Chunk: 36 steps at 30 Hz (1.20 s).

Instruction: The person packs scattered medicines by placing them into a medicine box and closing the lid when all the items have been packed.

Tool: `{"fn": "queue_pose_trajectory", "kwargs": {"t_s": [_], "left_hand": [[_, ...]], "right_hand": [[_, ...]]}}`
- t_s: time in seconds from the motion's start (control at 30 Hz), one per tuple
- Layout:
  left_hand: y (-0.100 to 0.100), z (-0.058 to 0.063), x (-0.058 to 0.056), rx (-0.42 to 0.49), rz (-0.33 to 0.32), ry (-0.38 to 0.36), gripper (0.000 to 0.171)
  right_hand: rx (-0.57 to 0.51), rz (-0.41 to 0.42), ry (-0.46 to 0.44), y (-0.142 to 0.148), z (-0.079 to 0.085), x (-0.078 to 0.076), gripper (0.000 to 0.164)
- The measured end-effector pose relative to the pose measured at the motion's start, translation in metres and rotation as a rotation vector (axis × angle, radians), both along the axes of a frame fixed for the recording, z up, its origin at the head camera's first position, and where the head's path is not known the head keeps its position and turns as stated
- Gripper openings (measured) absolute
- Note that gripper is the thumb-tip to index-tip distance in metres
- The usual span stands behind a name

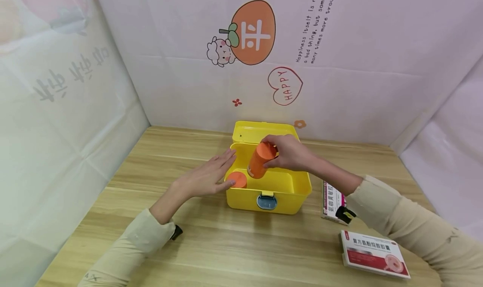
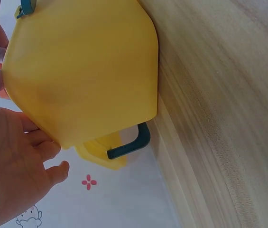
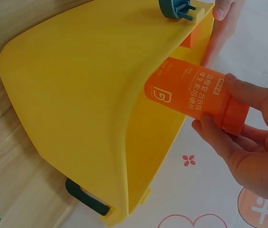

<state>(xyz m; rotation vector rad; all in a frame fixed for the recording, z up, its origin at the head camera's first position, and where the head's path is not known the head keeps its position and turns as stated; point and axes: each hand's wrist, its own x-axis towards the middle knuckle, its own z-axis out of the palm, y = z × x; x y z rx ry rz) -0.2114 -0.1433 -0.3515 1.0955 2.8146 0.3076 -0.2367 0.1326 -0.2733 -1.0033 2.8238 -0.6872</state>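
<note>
A yellow box (image 1: 245, 201) with its lid (image 1: 264, 132) swung back stands on the table. My right hand (image 1: 288, 153) grips an orange pill bottle (image 1: 258, 163) near its cap, and the bottle hangs tilted in the box's opening. In the right wrist view, white print shows on this bottle (image 3: 186, 90). A second orange bottle (image 1: 237, 179) sits inside the box at the left end. My left hand (image 1: 205, 174) lies along the box's left rim with fingers extended, its thumb by the second bottle's cap. From the left wrist view, the left fingers (image 2: 39, 142) touch the rim.
To the right of the box lies a white and magenta medicine box (image 1: 332, 199), partly behind my right forearm. Nearer the front right is a red and white medicine box (image 1: 375, 253). A printed white cloth (image 1: 181, 81) rises behind the table (image 1: 226, 249). A blue-grey latch (image 1: 266, 202) fronts the yellow box.
</note>
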Motion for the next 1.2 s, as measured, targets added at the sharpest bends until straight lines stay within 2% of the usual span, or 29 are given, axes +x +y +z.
{"fn": "queue_pose_trajectory", "kwargs": {"t_s": [0.57, 1.2], "left_hand": [[0.002, 0.0, 0.0, -0.01, 0.017, -0.015, 0.082], [0.001, 0.002, 0.0, -0.001, 0.023, -0.032, 0.082]], "right_hand": [[0.073, 0.009, -0.036, -0.012, -0.003, -0.009, 0.055], [0.15, 0.066, -0.064, -0.029, -0.003, -0.02, 0.054]]}}
